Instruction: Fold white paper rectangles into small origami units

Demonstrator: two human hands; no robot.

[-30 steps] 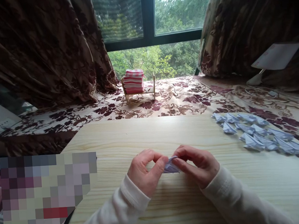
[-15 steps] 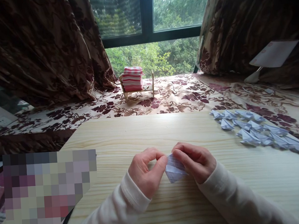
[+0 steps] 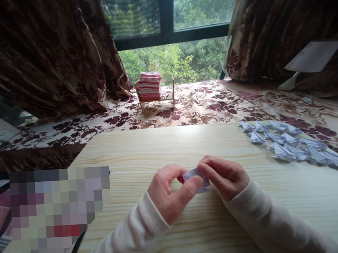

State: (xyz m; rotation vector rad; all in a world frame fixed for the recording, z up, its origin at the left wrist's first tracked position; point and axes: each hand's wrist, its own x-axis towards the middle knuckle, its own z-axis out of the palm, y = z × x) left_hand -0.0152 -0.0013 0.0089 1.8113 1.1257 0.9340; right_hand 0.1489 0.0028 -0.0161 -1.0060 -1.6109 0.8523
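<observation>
A small folded piece of paper [image 3: 191,174], whitish-blue with faint lines, is held between both hands above the wooden table [image 3: 125,159]. My left hand [image 3: 173,193] grips it from the left, thumb laid across its front and fingers behind. At its right edge, my right hand [image 3: 225,176] pinches it between thumb and forefinger. The thumb and fingers cover part of the paper, so its full folded shape is hidden. Several folded paper pieces [image 3: 283,152], pointed and pale, lie in rows at the table's far right.
A blurred-out patch [image 3: 60,217] covers an object on the left of the table. Beyond the table, a small wooden rack [image 3: 173,92] bears folded pink-striped cloths [image 3: 149,86] on a floral cover [image 3: 196,109]. A white lamp [image 3: 310,58] stands at right.
My left thumb has moved right across the front of the paper. The paper is turned, with its lower point no longer hanging down. The view has shifted slightly.
</observation>
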